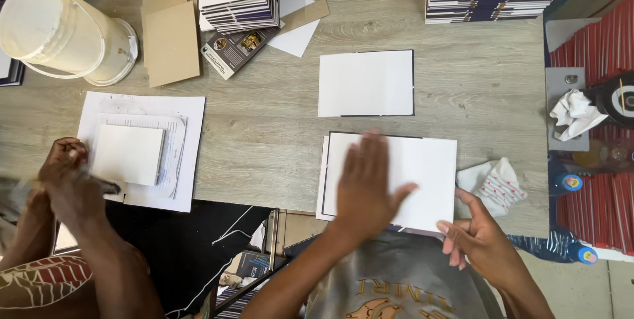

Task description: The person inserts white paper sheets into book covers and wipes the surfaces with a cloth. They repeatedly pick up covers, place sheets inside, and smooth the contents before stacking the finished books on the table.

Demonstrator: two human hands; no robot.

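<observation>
Nearest the camera, the right hand (479,236) sits at the table's (264,134) front edge, fingers loosely apart and curled, clamped on nothing, fingertips just touching the lower right corner of the white sheet (429,174). The left hand (366,183) lies flat on that same sheet, fingers spread and straight, palm down near its middle, a little blurred. The sheet's long axis runs left to right across the table, reaching rightward from the left hand toward the right one. Just beside its right edge lies a dotted cloth (495,185). Farther back, apart from it, rests a second white sheet (366,83). At far left, another person's hands (69,183) work beside a small white block (129,154).
</observation>
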